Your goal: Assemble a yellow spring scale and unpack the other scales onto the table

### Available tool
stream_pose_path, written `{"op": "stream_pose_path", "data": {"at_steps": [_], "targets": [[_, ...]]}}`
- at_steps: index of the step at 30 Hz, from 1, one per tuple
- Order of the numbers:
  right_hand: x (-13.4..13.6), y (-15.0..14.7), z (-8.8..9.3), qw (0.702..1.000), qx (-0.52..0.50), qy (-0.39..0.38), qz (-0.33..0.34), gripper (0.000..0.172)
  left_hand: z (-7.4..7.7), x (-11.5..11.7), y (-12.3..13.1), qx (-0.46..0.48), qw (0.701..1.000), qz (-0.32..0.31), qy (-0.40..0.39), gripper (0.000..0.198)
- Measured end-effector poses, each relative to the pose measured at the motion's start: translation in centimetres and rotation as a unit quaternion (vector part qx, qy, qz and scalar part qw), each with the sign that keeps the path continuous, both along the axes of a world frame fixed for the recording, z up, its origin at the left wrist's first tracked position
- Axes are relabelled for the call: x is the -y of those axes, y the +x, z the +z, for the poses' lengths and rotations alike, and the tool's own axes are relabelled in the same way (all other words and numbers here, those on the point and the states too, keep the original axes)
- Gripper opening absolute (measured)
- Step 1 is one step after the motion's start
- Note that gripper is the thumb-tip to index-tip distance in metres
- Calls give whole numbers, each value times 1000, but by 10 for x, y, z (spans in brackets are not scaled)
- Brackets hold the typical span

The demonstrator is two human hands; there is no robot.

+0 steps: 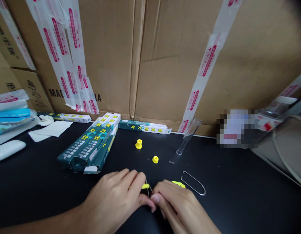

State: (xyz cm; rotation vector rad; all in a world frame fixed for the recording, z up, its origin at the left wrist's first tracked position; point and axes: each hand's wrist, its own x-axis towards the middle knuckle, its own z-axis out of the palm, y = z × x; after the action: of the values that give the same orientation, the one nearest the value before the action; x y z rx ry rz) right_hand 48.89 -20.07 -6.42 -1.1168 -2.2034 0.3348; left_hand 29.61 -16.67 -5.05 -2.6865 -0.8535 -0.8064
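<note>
My left hand (pixel 117 196) and my right hand (pixel 176 203) meet at the near edge of the black table (pixel 238 182). Both pinch a small yellow part with a thin wire hook (pixel 146 187) between their fingertips. Another bit of yellow plastic (pixel 178 184) shows above my right knuckles. Just right of it lies a bent metal wire loop (pixel 193 183). Further back sit two yellow plastic caps (pixel 138 144) (pixel 155 159), a tiny spring (pixel 171 162) and a clear plastic tube (pixel 188 136).
A stack of green and white long boxes (pixel 92 143) lies left of centre, with more of them (pixel 144 126) along the cardboard cartons (pixel 165 58) behind. White tissue (pixel 50 130) and a white case (pixel 7 149) are at far left. A grey tray (pixel 282 146) stands at right.
</note>
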Motion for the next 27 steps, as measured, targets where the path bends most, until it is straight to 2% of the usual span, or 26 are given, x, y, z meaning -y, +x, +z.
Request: {"op": "stream_pose_path", "data": {"at_steps": [6,10,15,19,21,23,25,27], "targets": [[1,5,3,999,-5,-31,19,52,3,0,-1,11,1000,-14,9,50],[0,7,3,998,-14,-53,37,44,3,0,-4,2,1000,-15,-8,53],[-1,9,4,995,-21,-77,54,38,0,-1,-6,-4,999,-29,-33,46],[4,11,3,996,-25,-90,8,19,-2,0,-6,2,997,-48,-62,37],[5,12,2,997,-26,-72,-18,34,-3,0,-7,10,993,-68,-93,34],[5,13,1,998,-31,-53,-14,48,-3,1,-7,17,988,-87,-123,32],[4,13,-2,998,-50,-46,-8,51,-2,2,-8,12,987,-89,-134,28],[2,13,-5,995,-78,-57,-21,52,-1,3,-7,-1,991,-86,-104,27]]}}
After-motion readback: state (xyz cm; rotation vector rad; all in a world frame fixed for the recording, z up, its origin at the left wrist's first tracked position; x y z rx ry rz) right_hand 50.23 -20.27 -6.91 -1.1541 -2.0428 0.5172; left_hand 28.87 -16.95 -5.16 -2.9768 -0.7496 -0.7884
